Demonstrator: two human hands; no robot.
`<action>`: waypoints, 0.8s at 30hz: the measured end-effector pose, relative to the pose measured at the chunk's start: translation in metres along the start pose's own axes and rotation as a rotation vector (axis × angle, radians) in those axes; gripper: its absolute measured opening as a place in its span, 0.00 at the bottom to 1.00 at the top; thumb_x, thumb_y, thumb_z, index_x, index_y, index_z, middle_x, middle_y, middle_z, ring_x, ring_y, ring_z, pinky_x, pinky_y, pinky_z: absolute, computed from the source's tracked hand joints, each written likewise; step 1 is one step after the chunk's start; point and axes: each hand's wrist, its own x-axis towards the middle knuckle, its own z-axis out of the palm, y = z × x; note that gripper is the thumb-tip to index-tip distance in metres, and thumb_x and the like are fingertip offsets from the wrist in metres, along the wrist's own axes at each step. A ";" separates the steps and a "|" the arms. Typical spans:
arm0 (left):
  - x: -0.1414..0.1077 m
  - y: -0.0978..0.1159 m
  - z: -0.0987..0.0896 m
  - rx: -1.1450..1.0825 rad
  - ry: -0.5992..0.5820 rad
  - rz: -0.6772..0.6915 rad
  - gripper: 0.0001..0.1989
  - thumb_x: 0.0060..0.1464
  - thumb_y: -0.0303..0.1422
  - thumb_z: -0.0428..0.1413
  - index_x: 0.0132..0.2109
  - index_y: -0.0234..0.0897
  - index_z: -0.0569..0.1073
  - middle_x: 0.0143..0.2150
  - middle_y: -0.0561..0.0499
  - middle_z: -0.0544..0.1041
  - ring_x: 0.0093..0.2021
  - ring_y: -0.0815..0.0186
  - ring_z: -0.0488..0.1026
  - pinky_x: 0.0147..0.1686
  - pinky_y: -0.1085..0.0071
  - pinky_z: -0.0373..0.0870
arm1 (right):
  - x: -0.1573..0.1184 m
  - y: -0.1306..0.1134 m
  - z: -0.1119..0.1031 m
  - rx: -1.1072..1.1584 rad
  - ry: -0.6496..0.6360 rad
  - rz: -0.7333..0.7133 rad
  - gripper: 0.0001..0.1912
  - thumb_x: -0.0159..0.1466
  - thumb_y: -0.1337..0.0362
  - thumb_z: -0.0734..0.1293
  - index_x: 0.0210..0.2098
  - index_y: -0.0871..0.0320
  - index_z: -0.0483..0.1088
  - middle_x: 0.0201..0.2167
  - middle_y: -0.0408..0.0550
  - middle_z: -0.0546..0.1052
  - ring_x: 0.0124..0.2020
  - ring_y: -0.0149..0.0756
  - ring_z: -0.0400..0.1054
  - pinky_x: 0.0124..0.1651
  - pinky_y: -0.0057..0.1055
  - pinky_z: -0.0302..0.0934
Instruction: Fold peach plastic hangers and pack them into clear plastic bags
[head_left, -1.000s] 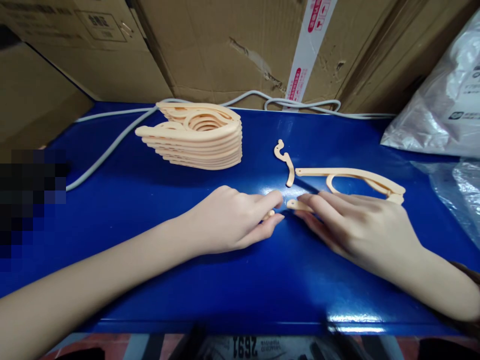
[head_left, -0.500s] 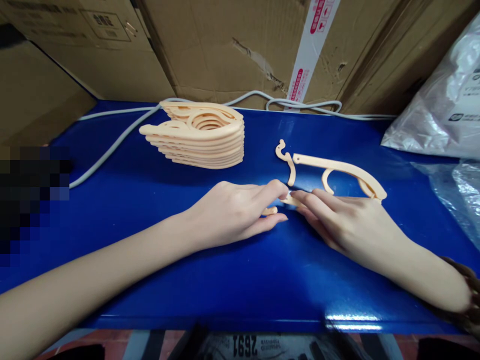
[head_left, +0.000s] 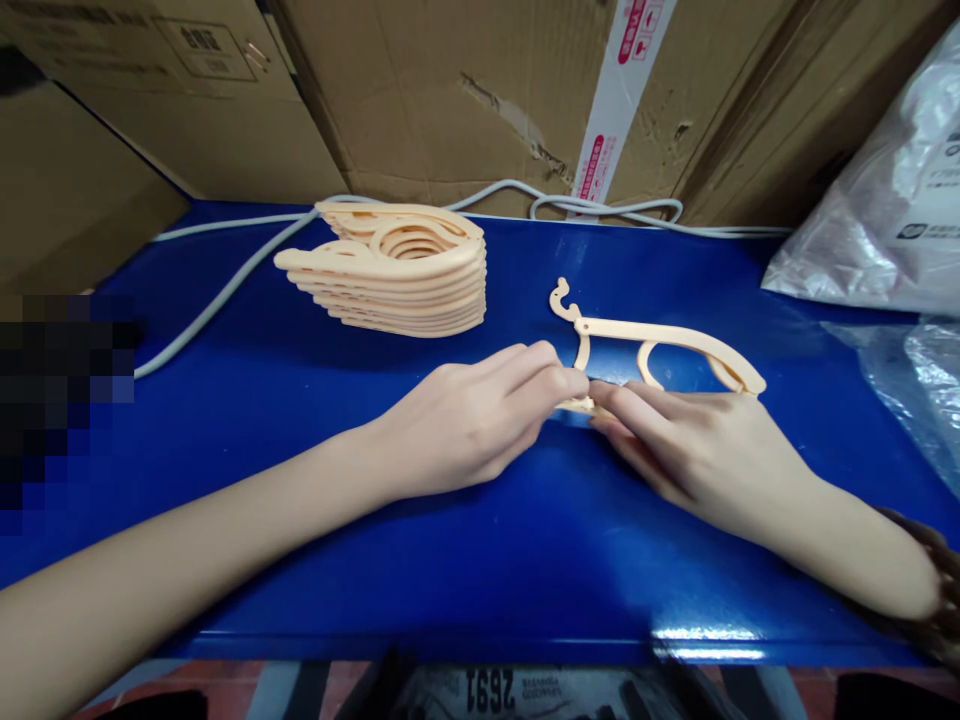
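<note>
A beige plastic folding hanger (head_left: 667,332) lies on the blue table, its upper arm curving to the right. The small hook piece (head_left: 562,300) meets the upper arm's left end. My right hand (head_left: 682,440) grips the hanger's lower arm, fingers wrapped over it. Beside it, my left hand (head_left: 487,415) is closed at the lower arm's left end (head_left: 576,406), with its fingertips pressed on it. Both hands' fingertips nearly meet and hide much of the lower arm.
A stack of beige folded hangers (head_left: 405,275) stands at the back left. Behind it a grey cable (head_left: 255,270) runs along a cardboard box (head_left: 450,110). Plastic bags (head_left: 870,220) lie at the right. The blue table (head_left: 480,570) has its front edge near me.
The fingers of my left hand have closed down onto the lower arm's end. The hanger's upper arm has shifted slightly left and down, and its end now overlaps the hook piece.
</note>
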 end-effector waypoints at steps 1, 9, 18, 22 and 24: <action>0.000 0.000 0.000 -0.022 -0.006 -0.015 0.12 0.70 0.24 0.47 0.57 0.39 0.63 0.48 0.49 0.77 0.48 0.66 0.75 0.40 0.74 0.72 | 0.000 0.000 0.000 0.004 0.002 0.003 0.14 0.77 0.63 0.57 0.54 0.58 0.71 0.34 0.45 0.82 0.25 0.30 0.74 0.24 0.32 0.49; 0.001 0.002 0.002 -0.036 -0.025 -0.085 0.07 0.73 0.29 0.48 0.52 0.36 0.69 0.44 0.50 0.78 0.43 0.66 0.77 0.41 0.73 0.70 | 0.001 0.003 0.003 0.032 -0.022 0.011 0.14 0.77 0.62 0.56 0.51 0.58 0.72 0.34 0.45 0.83 0.28 0.31 0.75 0.27 0.30 0.53; 0.002 -0.001 0.001 -0.007 -0.045 -0.057 0.04 0.71 0.27 0.47 0.44 0.38 0.64 0.37 0.53 0.76 0.33 0.69 0.74 0.32 0.75 0.65 | 0.002 0.003 0.004 0.036 0.016 -0.017 0.13 0.77 0.63 0.58 0.52 0.59 0.71 0.35 0.46 0.83 0.27 0.32 0.76 0.27 0.32 0.53; 0.001 0.000 0.001 -0.003 -0.009 -0.050 0.03 0.71 0.26 0.47 0.46 0.38 0.64 0.38 0.54 0.76 0.33 0.70 0.74 0.32 0.76 0.65 | 0.002 0.003 0.004 0.042 0.023 -0.018 0.13 0.77 0.62 0.58 0.51 0.59 0.71 0.34 0.45 0.83 0.27 0.32 0.75 0.27 0.32 0.53; 0.001 0.001 0.001 0.006 -0.020 -0.035 0.03 0.71 0.26 0.47 0.47 0.37 0.64 0.38 0.54 0.75 0.34 0.69 0.74 0.34 0.75 0.66 | 0.001 0.004 0.005 0.051 0.016 -0.015 0.13 0.77 0.62 0.58 0.49 0.59 0.72 0.34 0.45 0.83 0.27 0.32 0.76 0.27 0.32 0.54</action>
